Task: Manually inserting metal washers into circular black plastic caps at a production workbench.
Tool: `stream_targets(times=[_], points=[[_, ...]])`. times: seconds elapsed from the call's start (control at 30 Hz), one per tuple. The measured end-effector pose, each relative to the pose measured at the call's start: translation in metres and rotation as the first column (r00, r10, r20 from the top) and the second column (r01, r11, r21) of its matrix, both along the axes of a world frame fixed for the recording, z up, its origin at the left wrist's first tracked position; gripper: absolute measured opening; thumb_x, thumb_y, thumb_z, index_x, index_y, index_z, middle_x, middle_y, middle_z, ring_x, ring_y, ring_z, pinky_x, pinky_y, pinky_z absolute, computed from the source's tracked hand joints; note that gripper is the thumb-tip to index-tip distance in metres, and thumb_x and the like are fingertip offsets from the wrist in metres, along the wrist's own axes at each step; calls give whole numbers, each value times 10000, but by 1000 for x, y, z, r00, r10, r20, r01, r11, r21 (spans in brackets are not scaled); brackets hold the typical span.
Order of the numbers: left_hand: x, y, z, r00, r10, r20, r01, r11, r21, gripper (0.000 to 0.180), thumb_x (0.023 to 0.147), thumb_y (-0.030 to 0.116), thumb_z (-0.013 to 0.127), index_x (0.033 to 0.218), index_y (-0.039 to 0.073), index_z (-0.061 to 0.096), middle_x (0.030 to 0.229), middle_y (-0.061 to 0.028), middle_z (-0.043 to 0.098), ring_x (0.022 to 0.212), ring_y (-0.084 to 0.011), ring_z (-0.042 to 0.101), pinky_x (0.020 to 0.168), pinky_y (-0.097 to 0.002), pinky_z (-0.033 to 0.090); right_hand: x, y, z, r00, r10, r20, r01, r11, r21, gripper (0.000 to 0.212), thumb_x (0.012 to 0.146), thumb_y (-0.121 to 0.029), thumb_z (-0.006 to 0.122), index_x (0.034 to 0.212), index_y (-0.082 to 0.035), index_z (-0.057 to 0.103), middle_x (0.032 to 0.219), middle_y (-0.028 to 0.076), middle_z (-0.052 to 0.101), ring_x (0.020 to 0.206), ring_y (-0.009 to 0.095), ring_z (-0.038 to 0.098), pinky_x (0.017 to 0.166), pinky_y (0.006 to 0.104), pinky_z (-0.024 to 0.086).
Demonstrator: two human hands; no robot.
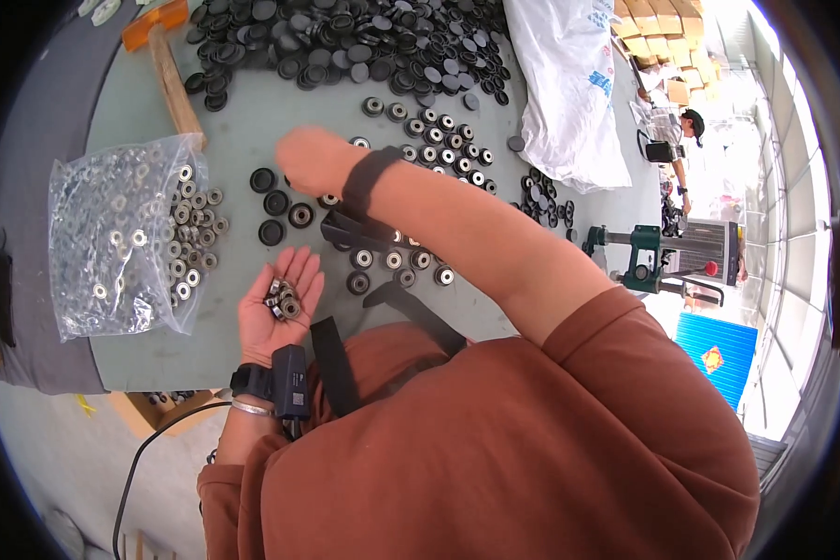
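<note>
The right hand [313,161] is blurred and its fingertips are hidden, so I cannot tell whether they are together, apart or holding something. The right forearm [476,219] covers part of the rows of round black caps with silver ring centres [456,142]. The large heap of round black plastic caps [345,73] is cut off by the upper edge.

The left hand [267,324] lies palm up, its fingers extended and slightly curled, clamped on nothing; small silver ring-shaped metal bearings [287,305] rest loosely in its hollow. The right hand is at twelve o'clock from it, near three plain black caps [276,203].

At ten o'clock from the left hand are loose silver bearings [193,277], then a clear plastic bag [70,224] with more. Bare grey-green table [219,347] shows at eight o'clock, toward its near edge. The brown-shirted body [495,439] bounds four o'clock.
</note>
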State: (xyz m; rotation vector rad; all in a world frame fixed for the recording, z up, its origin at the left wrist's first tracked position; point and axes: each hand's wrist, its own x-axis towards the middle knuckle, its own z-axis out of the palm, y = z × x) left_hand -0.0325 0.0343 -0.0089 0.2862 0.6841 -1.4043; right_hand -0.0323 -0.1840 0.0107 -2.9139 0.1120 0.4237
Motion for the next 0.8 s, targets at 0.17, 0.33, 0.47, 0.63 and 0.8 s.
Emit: stream_targets(times=[0.17, 0.33, 0.47, 0.63, 0.8], points=[[5, -5, 5, 999, 36, 9, -36, 999, -20, 380, 917, 244, 331, 1184, -12, 415, 1229, -163, 438, 1155, -305, 414, 960, -446, 357, -12, 12, 13, 983, -124, 138, 119, 992, 46, 120, 659, -103, 575, 730, -21, 626, 741, 174, 603, 731, 325, 592, 650, 390, 492], [3, 1, -1, 995, 91, 31, -89, 994, -62, 380, 919, 247, 324, 1195, 5, 422, 1241, -139, 438, 1155, -284, 411, 971, -419, 342, -66, 95, 55, 934, -339, 112, 212, 779, 590, 154, 705, -190, 588, 760, -47, 580, 704, 130, 559, 695, 283, 554, 606, 354, 459], [4, -3, -5, 996, 86, -3, -86, 991, -100, 374, 919, 260, 332, 1174, 17, 457, 1230, -126, 458, 1150, -261, 417, 985, -403, 321, -73, 106, 35, 952, -225, 206, 97, 863, 495, 159, 660, -149, 597, 720, -7, 557, 726, 133, 561, 688, 286, 564, 595, 369, 471], [-3, -7, 0, 996, 61, 69, -56, 996, -67, 361, 916, 259, 342, 1143, 15, 482, 1194, -126, 490, 1134, -260, 437, 973, -403, 340, -76, 102, 51, 997, -32, 71, 11, 960, 279, 174, 677, -148, 547, 771, -7, 587, 778, 146, 571, 723, 299, 569, 634, 384, 470], [-1, 4, -17, 991, 134, 5, -130, 974, -186, 321, 905, 234, 385, 1105, 11, 502, 1145, -134, 515, 1124, -271, 450, 959, -419, 364, -63, 49, 36, 918, -341, 202, 259, 903, 343, 220, 706, -163, 527, 855, -29, 617, 828, 162, 584, 774, 310, 567, 700, 393, 464]])
